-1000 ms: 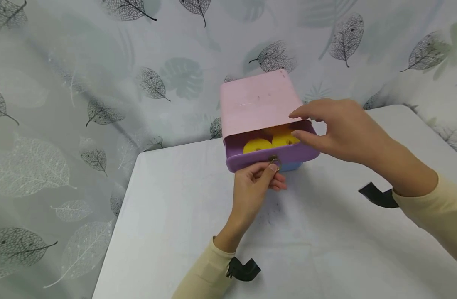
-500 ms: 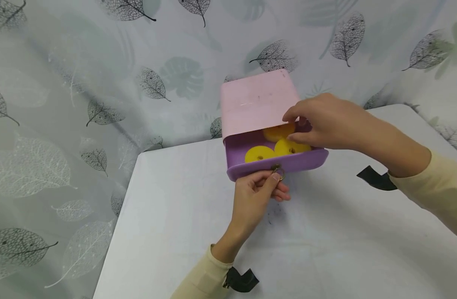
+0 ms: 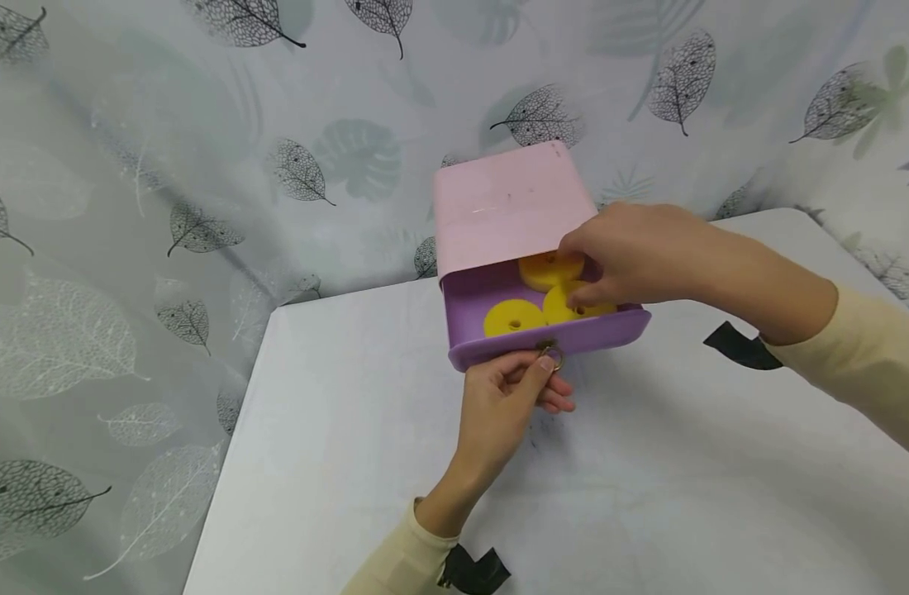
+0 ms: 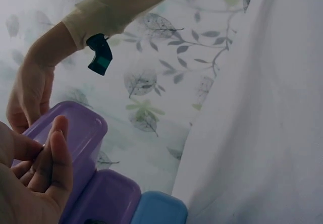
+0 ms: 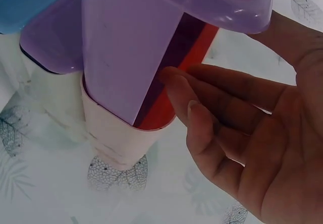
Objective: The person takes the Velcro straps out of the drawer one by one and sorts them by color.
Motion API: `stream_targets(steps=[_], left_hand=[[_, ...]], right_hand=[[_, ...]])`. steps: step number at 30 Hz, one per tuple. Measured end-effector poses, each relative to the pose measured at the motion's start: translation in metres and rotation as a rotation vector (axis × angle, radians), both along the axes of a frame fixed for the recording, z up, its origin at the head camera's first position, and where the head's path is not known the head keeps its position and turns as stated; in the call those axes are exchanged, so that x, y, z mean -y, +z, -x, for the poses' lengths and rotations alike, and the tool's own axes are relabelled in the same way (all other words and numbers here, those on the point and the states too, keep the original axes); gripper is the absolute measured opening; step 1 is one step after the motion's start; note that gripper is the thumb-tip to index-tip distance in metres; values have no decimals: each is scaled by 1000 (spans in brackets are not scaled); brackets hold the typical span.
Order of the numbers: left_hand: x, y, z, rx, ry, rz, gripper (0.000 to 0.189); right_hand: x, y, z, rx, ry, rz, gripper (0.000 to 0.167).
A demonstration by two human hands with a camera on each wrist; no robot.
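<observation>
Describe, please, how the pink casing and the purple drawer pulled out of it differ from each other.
The pink casing has a closed top; the purple drawer is open above, showing yellow discs inside. The drawer's front carries a ring, pinched by the left hand; the casing's visible top has no handle. The casing lies farther back, while the drawer juts forward from its mouth. Both have rounded corners.
</observation>
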State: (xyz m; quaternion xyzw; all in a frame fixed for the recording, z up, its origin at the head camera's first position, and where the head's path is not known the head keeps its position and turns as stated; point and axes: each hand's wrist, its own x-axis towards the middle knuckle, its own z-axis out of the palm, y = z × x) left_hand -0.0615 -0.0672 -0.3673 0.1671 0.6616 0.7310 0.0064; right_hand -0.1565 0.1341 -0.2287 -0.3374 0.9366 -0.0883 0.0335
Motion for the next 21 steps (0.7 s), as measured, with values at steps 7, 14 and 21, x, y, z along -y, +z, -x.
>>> stream_targets(steps=[7, 14, 21], left_hand=[[0, -1, -3, -5, -9, -7, 24], [0, -3, -5, -6, -3, -11, 24], [-1, -6, -5, -6, -6, -15, 23]], right_hand=[[1, -6, -1, -24, 13, -31, 33], [6, -15, -1, -63, 29, -108, 40], [14, -16, -1, -49, -15, -171, 46]])
